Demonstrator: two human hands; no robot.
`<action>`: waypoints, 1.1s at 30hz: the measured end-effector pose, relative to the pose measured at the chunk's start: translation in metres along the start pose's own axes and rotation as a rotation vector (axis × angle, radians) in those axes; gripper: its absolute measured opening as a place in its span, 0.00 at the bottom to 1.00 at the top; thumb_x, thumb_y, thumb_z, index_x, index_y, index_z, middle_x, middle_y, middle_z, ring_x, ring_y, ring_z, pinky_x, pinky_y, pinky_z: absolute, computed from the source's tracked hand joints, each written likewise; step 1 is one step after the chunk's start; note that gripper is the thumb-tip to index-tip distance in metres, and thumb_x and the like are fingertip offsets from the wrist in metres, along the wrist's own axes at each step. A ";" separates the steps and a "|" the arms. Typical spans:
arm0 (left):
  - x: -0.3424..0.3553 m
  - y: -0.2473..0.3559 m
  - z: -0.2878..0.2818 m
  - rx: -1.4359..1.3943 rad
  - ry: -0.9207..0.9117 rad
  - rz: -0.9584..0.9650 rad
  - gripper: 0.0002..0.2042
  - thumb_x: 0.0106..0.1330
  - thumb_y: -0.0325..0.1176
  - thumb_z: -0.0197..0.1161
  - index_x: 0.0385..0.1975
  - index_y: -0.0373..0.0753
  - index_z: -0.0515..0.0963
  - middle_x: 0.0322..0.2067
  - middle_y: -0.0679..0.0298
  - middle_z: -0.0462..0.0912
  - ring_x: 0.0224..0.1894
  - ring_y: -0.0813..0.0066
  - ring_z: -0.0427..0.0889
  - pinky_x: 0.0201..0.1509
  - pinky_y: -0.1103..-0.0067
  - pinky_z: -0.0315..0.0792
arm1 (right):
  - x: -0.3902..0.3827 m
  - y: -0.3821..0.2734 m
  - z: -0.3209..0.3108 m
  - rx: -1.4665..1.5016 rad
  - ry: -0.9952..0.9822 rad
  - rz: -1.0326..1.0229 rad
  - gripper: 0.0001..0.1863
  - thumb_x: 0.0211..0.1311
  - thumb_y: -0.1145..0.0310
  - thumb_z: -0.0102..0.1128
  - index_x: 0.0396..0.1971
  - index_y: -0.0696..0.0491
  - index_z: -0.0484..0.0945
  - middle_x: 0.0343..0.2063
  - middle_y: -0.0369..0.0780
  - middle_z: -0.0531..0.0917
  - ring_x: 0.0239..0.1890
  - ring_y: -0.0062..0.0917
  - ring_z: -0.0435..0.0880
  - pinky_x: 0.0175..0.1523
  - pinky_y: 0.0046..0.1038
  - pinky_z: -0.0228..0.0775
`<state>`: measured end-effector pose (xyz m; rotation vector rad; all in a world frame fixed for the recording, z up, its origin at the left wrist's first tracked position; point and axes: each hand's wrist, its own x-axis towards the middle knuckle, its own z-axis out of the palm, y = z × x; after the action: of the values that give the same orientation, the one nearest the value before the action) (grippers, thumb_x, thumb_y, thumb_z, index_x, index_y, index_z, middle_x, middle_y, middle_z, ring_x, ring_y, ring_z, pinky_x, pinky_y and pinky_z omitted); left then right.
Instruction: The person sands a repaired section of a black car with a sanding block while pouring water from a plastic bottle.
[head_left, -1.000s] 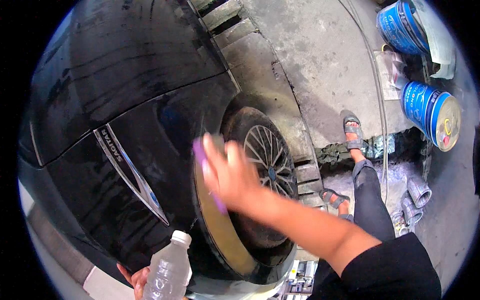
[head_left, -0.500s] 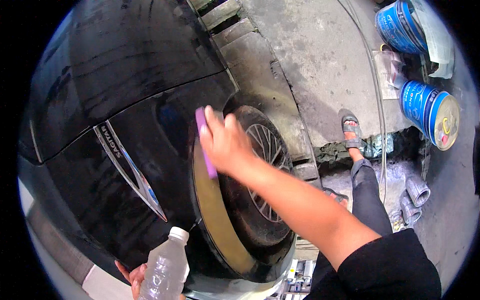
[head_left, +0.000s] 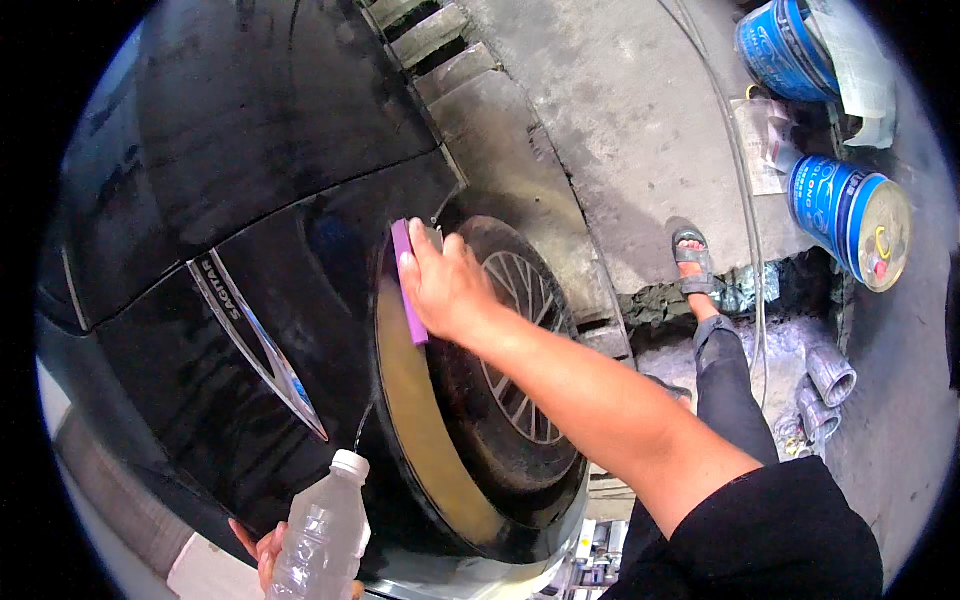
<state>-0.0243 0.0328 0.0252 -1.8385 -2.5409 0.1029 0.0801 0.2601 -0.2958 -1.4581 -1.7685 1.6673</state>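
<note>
Right grip [head_left: 447,285], block [head_left: 407,280] apparently along arch [head_left: 415,410]

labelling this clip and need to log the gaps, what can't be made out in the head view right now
Head view: bottle base, cut off by the lower edge.
Head view: most of the left hand, hidden behind the bottle.
Head view: palm of the right hand, turned away from the camera.
Head view: part of the wheel, behind the right forearm.
Head view: one foot, mostly behind that forearm.
</note>
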 end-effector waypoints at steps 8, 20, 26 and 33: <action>-0.019 0.004 -0.004 -0.238 0.041 -0.287 0.39 0.60 0.66 0.52 0.53 0.32 0.71 0.46 0.52 0.78 0.51 0.57 0.78 0.73 0.46 0.50 | -0.104 -0.020 0.000 0.031 0.009 -0.176 0.30 0.65 0.57 0.54 0.65 0.52 0.65 0.38 0.54 0.73 0.38 0.49 0.77 0.40 0.45 0.77; 0.008 0.012 -0.010 0.129 -0.062 0.115 0.39 0.62 0.69 0.48 0.56 0.35 0.71 0.48 0.53 0.78 0.53 0.55 0.76 0.70 0.41 0.50 | -0.125 -0.020 -0.012 0.020 -0.060 -0.234 0.32 0.65 0.57 0.53 0.66 0.53 0.62 0.39 0.55 0.72 0.40 0.48 0.76 0.39 0.44 0.77; -0.001 0.001 -0.001 0.053 0.029 0.119 0.39 0.64 0.68 0.48 0.58 0.35 0.68 0.49 0.50 0.77 0.54 0.54 0.75 0.71 0.40 0.47 | -0.004 0.008 0.000 -0.071 -0.161 0.039 0.30 0.71 0.53 0.43 0.68 0.51 0.59 0.47 0.56 0.74 0.47 0.50 0.76 0.49 0.50 0.73; -0.049 -0.071 -0.041 -0.691 -0.212 -0.257 0.38 0.63 0.66 0.49 0.58 0.34 0.68 0.50 0.51 0.78 0.54 0.55 0.76 0.72 0.41 0.48 | -0.135 -0.011 -0.008 -0.016 0.030 -0.355 0.33 0.63 0.58 0.56 0.67 0.52 0.63 0.39 0.54 0.73 0.40 0.46 0.76 0.37 0.43 0.79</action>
<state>-0.0741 -0.0339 0.0714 -1.6899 -3.2162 -0.7009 0.1399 0.1576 -0.2295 -1.0884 -1.8950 1.4431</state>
